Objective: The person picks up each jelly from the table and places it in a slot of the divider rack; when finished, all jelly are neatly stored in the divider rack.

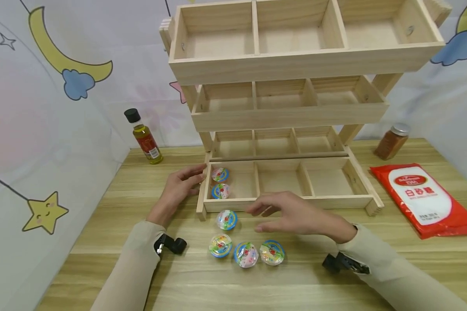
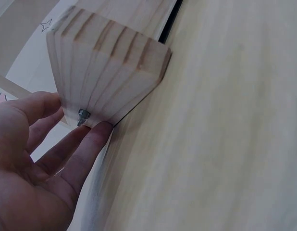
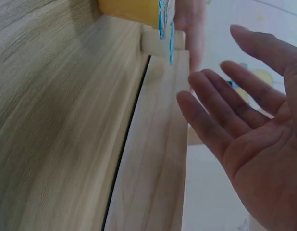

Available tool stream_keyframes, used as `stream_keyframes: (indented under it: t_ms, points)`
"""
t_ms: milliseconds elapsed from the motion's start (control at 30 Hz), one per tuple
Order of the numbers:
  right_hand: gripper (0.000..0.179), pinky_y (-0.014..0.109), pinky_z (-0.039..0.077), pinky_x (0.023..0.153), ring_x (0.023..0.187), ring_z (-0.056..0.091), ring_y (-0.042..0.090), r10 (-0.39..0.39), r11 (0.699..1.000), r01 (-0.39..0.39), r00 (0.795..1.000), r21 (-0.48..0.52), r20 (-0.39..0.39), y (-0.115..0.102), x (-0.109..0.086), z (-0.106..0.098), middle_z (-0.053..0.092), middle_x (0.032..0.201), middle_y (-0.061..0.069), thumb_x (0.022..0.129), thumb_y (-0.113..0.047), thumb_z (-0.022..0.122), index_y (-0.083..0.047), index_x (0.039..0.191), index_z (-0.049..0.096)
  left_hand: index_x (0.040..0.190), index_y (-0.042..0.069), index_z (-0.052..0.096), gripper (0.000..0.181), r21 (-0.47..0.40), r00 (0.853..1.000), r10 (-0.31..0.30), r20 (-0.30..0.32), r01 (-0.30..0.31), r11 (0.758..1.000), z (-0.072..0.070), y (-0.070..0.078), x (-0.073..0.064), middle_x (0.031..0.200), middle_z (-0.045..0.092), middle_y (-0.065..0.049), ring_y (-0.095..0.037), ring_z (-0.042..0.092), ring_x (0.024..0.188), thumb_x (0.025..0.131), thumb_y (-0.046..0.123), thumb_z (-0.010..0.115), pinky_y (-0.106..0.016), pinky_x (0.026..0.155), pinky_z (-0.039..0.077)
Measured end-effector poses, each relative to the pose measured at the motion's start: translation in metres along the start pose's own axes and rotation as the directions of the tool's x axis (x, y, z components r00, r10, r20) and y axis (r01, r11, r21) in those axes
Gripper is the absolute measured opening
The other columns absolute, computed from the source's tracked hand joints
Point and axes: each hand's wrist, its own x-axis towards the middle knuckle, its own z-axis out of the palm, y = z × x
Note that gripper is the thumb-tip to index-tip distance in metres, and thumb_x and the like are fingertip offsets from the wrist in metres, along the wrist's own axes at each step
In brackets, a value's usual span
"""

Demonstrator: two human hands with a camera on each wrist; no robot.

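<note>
My left hand (image 1: 183, 185) rests its fingertips against the left side of the wooden rack's lowest tray (image 1: 288, 204); in the left wrist view those fingers touch the rack's wooden end (image 2: 105, 62) near a bolt. My right hand (image 1: 288, 211) holds nothing, fingers spread and relaxed, just in front of that tray. Two small jelly cups (image 1: 220, 174) with printed lids sit in its left compartment. Several more lie on the table, the nearest to the tray being a cup (image 1: 227, 220) left of my right fingertips. One yellow cup (image 3: 131, 10) shows in the right wrist view.
Three upper trays (image 1: 303, 65) of the rack overhang the lowest one. An oil bottle (image 1: 147, 140) stands at the left. A spice jar (image 1: 392, 141) and a red and white sugar bag (image 1: 424, 201) are on the right of the wooden table (image 1: 280, 289).
</note>
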Motion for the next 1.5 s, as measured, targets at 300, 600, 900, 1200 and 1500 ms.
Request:
stream_keyframes:
  t_ms: [300,600,900,1200,1500]
  points:
    - [0.037,0.042,0.057,0.101,0.116,0.069,0.033,0.000,0.994,-0.008,0.997,0.111,0.076,0.006,-0.009,-0.006,0.073,0.125,0.013,0.095,-0.013,0.083,-0.001,0.128,0.071,0.151,0.004,0.060,0.045,0.004,1.000,0.015,0.005,-0.015,1.000,0.002,0.000,0.002,0.150,0.058,-0.020,-0.018,0.066,0.115,0.107,0.016,0.066,-0.026,0.085,0.061]
    - [0.042,0.042,0.055,0.104,0.119,0.067,0.027,-0.034,0.995,0.014,0.978,0.096,0.205,0.008,-0.014,-0.005,0.071,0.131,0.008,0.095,-0.024,0.084,-0.006,0.131,0.070,0.150,0.005,0.061,0.045,0.017,1.000,0.012,-0.005,-0.012,1.000,0.000,-0.001,0.000,0.150,0.059,-0.019,-0.016,0.066,0.114,0.107,0.017,0.067,-0.024,0.083,0.060]
    - [0.045,0.037,0.054,0.104,0.118,0.067,0.018,-0.041,0.998,0.026,0.958,0.058,0.285,0.008,-0.016,-0.002,0.072,0.129,0.000,0.092,-0.024,0.087,-0.009,0.132,0.072,0.151,0.006,0.060,0.045,0.021,1.000,0.009,0.002,-0.009,1.000,0.000,0.000,-0.001,0.151,0.058,-0.018,-0.020,0.064,0.121,0.108,0.018,0.066,-0.024,0.086,0.060]
    - [0.047,0.034,0.053,0.106,0.117,0.066,0.010,0.015,0.998,-0.033,0.944,0.049,0.330,0.008,-0.017,0.001,0.070,0.129,-0.007,0.088,-0.017,0.090,-0.012,0.132,0.072,0.151,0.006,0.060,0.046,0.026,1.000,0.007,0.005,-0.007,1.000,0.000,0.000,-0.001,0.152,0.057,-0.019,-0.020,0.064,0.120,0.108,0.018,0.066,-0.024,0.085,0.060]
    - [0.047,0.034,0.052,0.106,0.118,0.064,0.007,0.015,0.996,-0.046,0.935,0.079,0.354,0.011,-0.018,-0.001,0.070,0.128,-0.008,0.087,-0.015,0.091,-0.013,0.130,0.072,0.151,0.005,0.060,0.046,0.022,1.000,0.000,0.002,0.000,1.000,0.000,0.000,-0.001,0.152,0.057,-0.018,-0.020,0.063,0.120,0.108,0.018,0.066,-0.023,0.085,0.059]
